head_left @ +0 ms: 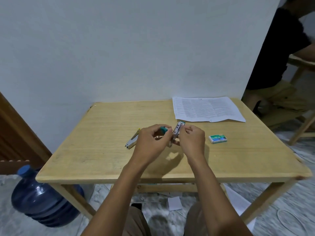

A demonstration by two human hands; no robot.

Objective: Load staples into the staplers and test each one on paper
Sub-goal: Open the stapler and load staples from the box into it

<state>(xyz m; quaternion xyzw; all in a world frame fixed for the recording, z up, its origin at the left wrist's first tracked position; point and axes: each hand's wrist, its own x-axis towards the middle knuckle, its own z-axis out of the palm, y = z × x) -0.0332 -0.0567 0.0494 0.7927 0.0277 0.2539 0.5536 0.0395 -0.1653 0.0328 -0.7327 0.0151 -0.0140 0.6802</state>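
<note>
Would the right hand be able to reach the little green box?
Probably yes: the green box lies close beside the right hand with nothing between them, though its fingers are busy holding the stapler.

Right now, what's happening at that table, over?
Left hand and right hand both grip the teal stapler, opened above the table. Second stapler lies left, staple box right, paper far right. Nothing blocking.

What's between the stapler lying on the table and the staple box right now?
Head view: the left hand and right hand, gripping the green stapler, fill the stretch from the lying stapler to the staple box; only table shows beneath them.
</note>
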